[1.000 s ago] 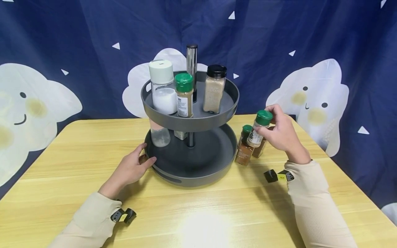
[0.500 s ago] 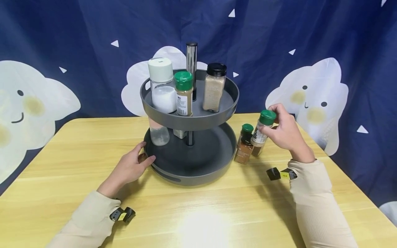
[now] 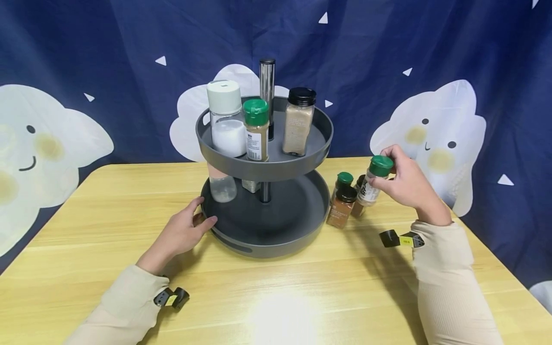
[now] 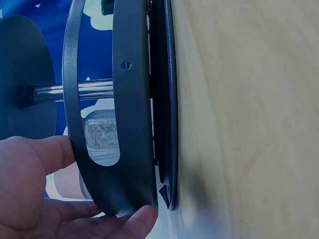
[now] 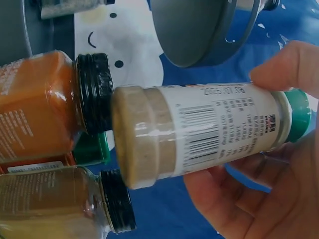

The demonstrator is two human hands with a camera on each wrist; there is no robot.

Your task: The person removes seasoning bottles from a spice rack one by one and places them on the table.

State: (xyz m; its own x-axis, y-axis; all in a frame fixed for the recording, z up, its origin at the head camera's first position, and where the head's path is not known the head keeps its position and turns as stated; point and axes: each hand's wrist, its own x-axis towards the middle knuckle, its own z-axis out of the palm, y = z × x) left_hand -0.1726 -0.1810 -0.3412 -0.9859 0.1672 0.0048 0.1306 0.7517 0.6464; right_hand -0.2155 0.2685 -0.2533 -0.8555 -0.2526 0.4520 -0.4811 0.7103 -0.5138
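Note:
A dark grey two-tier spice rack stands on the table. My left hand grips the rim of its lower tray, with the thumb on the rim's upper side and fingers against the outer wall. My right hand holds a green-capped spice bottle between thumb and fingers, raised above the table. Below and left of that bottle stand an orange-brown, black-lidded spice jar, another black-lidded jar partly hidden behind the held bottle, and a green-capped bottle.
On the upper tray are a white-lidded jar of white contents, a green-capped spice bottle and a black-lidded jar. The lower tray bears a clear container and a smaller jar. A dark blue curtain hangs behind the table.
My right hand has moved to the right with the green-capped spice bottle, uncovering more of the jars beside it. My left hand has stayed at the lower tray's rim.

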